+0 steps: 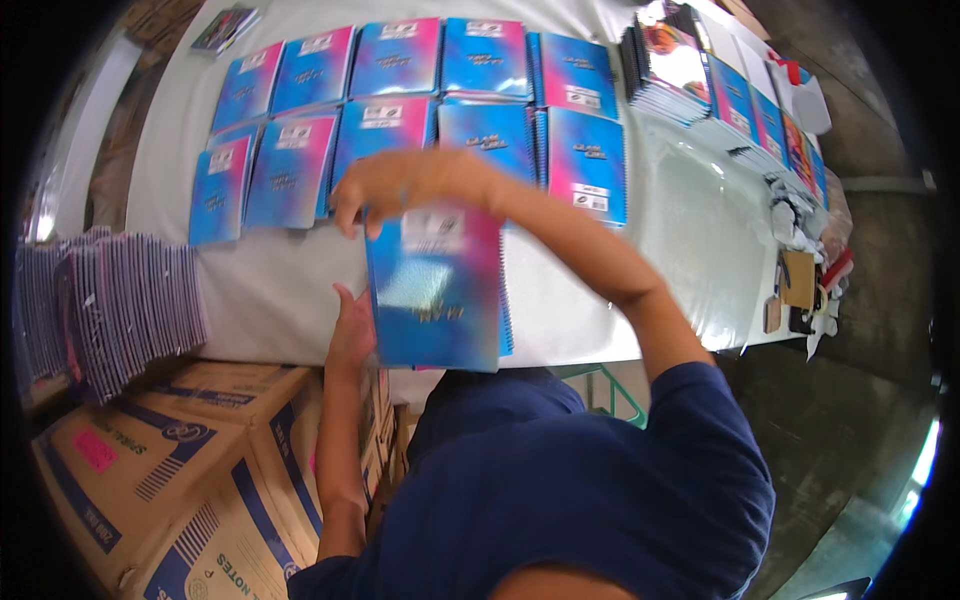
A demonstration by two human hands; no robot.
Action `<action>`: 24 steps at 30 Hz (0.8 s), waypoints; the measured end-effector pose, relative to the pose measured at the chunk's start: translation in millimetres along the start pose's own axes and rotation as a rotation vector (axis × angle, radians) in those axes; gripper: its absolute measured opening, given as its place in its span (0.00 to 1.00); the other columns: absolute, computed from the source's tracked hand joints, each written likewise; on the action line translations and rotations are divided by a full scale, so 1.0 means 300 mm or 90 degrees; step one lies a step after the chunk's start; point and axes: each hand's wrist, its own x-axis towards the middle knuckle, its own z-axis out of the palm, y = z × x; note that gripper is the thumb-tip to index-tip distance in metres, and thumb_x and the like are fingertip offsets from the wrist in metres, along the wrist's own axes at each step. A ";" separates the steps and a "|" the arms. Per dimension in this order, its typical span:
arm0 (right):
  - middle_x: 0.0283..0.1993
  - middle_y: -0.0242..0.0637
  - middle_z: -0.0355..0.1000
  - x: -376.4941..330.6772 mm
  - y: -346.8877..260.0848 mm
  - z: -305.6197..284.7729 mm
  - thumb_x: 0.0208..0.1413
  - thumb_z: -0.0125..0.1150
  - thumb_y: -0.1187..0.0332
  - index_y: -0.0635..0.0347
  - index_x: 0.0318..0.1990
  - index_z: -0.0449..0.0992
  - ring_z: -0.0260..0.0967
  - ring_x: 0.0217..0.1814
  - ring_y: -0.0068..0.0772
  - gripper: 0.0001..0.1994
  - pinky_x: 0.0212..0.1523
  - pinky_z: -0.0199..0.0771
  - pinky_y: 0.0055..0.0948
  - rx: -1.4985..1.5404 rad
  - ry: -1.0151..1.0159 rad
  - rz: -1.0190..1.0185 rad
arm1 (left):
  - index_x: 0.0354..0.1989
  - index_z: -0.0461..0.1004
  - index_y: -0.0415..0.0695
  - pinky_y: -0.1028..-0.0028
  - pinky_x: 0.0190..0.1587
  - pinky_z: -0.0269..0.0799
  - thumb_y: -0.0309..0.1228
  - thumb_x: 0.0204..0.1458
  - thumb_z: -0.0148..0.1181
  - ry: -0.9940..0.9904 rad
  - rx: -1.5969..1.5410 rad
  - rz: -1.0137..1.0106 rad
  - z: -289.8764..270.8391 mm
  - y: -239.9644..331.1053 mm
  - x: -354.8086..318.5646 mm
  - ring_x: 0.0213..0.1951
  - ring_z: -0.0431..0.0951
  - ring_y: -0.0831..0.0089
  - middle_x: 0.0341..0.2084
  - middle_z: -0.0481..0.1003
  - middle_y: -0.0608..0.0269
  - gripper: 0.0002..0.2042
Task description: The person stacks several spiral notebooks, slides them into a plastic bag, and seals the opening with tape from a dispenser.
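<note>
A stack of blue and pink spiral notebooks [430, 290] lies at the table's front edge, its wire binding on the right. My left hand [352, 325] rests against the stack's left side, thumb raised and apart; its other fingertips are partly hidden by the stack. Above the stack's far left corner hovers my right hand [390, 190], slightly blurred, with bent fingers pointing down and apart and nothing visible in them. The right arm crosses over the stack from the right. Whether the right fingertips touch the cover, I cannot tell.
Two rows of similar notebook stacks [400, 60] cover the table's far side. More notebooks [675, 65] stand at the back right, near small tools and wrappings [800, 280]. At left are a tall notebook pile [130, 310] and cardboard boxes [170, 450].
</note>
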 end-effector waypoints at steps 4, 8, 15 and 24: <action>0.33 0.48 0.73 -0.227 -0.067 0.125 0.54 0.59 0.60 0.62 0.32 0.78 0.71 0.39 0.52 0.13 0.42 0.70 0.39 -0.120 0.316 0.410 | 0.59 0.63 0.36 0.71 0.50 0.68 0.47 0.54 0.58 0.051 0.252 0.106 0.062 -0.027 -0.015 0.48 0.72 0.70 0.47 0.72 0.57 0.31; 0.30 0.49 0.74 -0.637 0.002 0.442 0.59 0.55 0.51 0.68 0.34 0.77 0.73 0.36 0.42 0.22 0.39 0.72 0.36 0.027 0.360 0.830 | 0.51 0.69 0.35 0.74 0.46 0.69 0.30 0.51 0.65 0.164 0.265 0.183 0.182 -0.118 0.002 0.41 0.73 0.74 0.42 0.74 0.60 0.20; 0.48 0.52 0.68 -0.574 -0.074 0.635 0.49 0.64 0.42 0.79 0.59 0.57 0.66 0.50 0.36 0.46 0.49 0.68 0.31 0.490 0.634 0.667 | 0.51 0.70 0.35 0.73 0.46 0.69 0.30 0.51 0.64 0.214 0.317 0.213 0.207 -0.159 0.007 0.40 0.74 0.73 0.41 0.75 0.59 0.20; 0.45 0.39 0.67 -0.511 -0.350 0.605 0.34 0.78 0.64 0.62 0.50 0.66 0.62 0.54 0.35 0.34 0.59 0.58 0.27 0.441 0.693 0.473 | 0.64 0.56 0.41 0.66 0.62 0.56 0.26 0.37 0.73 0.005 0.152 0.179 0.088 -0.116 -0.042 0.58 0.63 0.66 0.57 0.64 0.60 0.42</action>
